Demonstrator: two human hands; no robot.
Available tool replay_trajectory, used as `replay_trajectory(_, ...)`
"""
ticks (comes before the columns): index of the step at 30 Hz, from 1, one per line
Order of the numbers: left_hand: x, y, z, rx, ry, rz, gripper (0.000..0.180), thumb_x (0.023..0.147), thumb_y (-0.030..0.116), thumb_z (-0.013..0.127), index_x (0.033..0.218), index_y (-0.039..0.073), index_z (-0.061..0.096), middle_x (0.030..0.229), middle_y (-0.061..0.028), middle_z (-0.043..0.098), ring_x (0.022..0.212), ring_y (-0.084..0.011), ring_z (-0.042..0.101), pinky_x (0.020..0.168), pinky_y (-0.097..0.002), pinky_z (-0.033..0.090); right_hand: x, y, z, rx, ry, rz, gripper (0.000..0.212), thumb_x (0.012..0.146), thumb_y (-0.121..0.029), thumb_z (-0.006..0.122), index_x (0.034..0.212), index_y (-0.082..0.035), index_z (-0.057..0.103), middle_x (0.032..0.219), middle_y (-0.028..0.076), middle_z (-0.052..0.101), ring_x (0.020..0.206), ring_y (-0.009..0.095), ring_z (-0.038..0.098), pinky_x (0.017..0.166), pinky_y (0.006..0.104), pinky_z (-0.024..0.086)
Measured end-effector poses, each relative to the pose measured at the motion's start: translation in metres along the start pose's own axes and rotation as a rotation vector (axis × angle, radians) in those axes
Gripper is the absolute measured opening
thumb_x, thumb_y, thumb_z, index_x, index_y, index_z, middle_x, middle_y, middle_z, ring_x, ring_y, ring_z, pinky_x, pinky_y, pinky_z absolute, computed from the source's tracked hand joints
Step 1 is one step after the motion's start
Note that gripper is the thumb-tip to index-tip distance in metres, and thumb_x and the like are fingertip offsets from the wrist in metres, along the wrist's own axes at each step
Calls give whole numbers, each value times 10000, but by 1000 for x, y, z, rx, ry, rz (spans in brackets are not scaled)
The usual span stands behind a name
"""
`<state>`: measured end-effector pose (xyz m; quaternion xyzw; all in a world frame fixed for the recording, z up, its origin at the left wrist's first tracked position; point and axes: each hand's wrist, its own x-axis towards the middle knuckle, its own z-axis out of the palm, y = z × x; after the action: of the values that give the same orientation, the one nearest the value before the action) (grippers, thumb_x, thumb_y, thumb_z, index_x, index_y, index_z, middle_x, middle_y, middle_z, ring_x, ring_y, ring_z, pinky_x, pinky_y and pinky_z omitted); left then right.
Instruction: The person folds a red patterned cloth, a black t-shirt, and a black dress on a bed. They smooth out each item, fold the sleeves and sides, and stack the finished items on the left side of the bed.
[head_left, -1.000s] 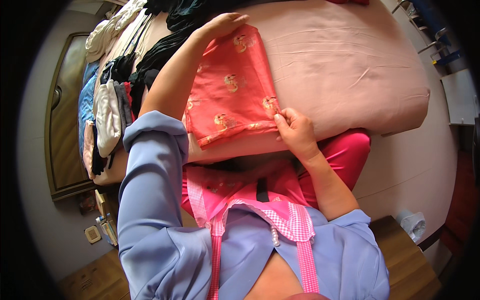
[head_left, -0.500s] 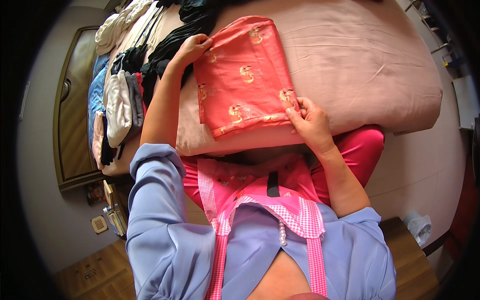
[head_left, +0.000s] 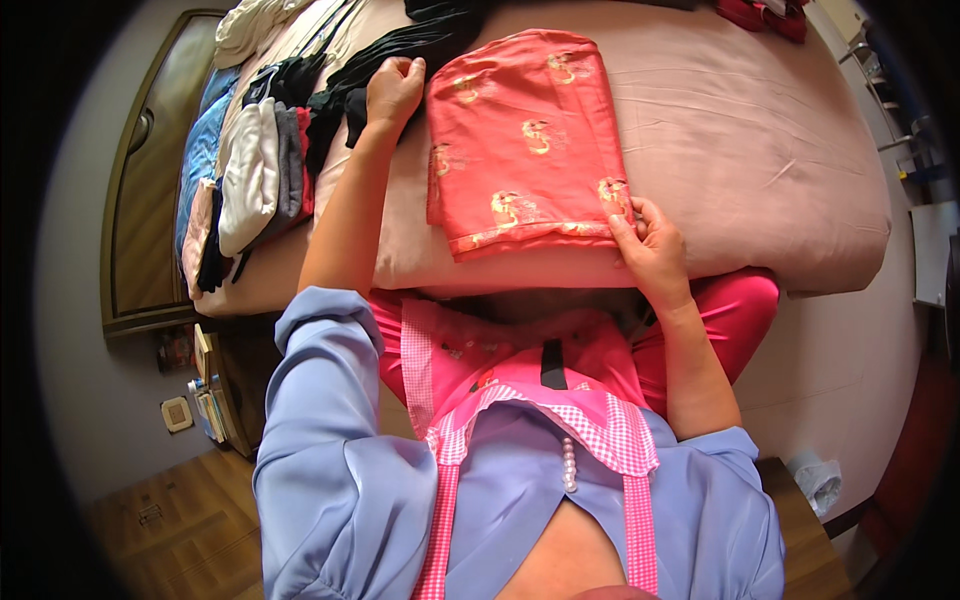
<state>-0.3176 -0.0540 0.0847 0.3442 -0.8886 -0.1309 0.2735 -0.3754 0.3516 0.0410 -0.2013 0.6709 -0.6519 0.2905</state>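
A folded red cloth with gold motifs [head_left: 525, 140] lies flat on a bed covered by a dusty-pink sheet [head_left: 760, 150]. My right hand [head_left: 650, 240] pinches the cloth's near right corner, thumb on top. My left hand [head_left: 393, 88] rests with curled fingers on the sheet at the cloth's far left edge, beside a pile of black clothes [head_left: 385, 50]; whether it grips the cloth is not visible. My blue sleeves and a pink checked apron fill the lower part of the view.
Folded clothes in white, grey, blue and black [head_left: 255, 165] line the bed's left side. A wooden headboard [head_left: 150, 190] stands further left. A low wooden stand with books [head_left: 215, 390] sits by the bed. More red clothing [head_left: 760, 15] lies at the far right.
My left hand has slid from the cloth's far top edge over to its left side near the black clothes. The cloth now lies flatter and squarer. My right hand stays on the near right corner.
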Motion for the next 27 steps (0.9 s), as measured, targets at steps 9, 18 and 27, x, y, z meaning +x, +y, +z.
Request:
replay_trajectory(9,14,8,10,-150,-378,-334,378,799,376,606,720,11,667,608,-78,610,532,-176,572,533,-304,458,5,5,-5,-10,-62,8,166,861,-118,599,971,5,583,590,-27,567,472,33,516,446,215,430)
replay_trajectory(18,1,8,24,-945,-205,-430,430,806,307,656,1046,-44,590,790,-87,625,714,-157,587,650,-276,476,3,-14,-5,-372,-35,-121,195,863,-184,612,922,0,590,541,31,537,475,105,545,448,269,413)
replay_trajectory(27,-136,25,-6,-112,27,-71,424,766,360,679,954,-14,610,858,-166,610,829,-294,597,713,-376,467,132,-104,96,-710,-212,-884,229,801,-259,654,902,-54,651,893,138,649,889,320,585,791,391,447)
